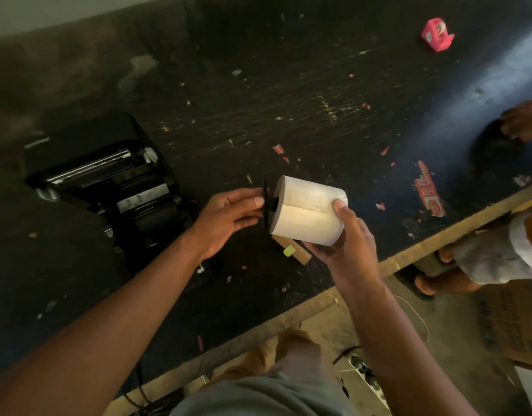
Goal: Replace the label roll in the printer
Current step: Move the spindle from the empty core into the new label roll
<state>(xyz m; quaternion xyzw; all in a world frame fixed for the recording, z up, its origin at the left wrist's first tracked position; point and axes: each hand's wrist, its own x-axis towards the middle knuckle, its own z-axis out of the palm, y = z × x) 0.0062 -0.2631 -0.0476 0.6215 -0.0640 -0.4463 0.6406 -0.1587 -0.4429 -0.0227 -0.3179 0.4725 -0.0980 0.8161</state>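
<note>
A: Nearest the lens are the two forearms, reaching over the wooden table edge (pixel 288 319). What is each hand doing?

B: The right hand (pixel 342 235) cups the white label roll (pixel 308 211) from below, thumb pressed on its far end — a firm grasp, with the roll in the air above the dark table top (pixel 288 115). The left hand (pixel 228 217) pinches the black spindle flange (pixel 266 205) at the roll's near end. The stub between flange and roll looks only partly in the core.

A: And the printer?

B: The printer (pixel 108 181) sits open to the left, well apart from the roll, with its rollers showing. The bay itself is too dark to read.

A: So how should this step go?

B: Keep the spindle lined up with the core and push straight — no twisting. I'd hold the roll by its ends so the outer wrap doesn't loosen. Seat the flange flush against the roll before carrying it across. A brown strip (pixel 291 250) with a yellow tab lies just under the roll; better left alone.
</note>
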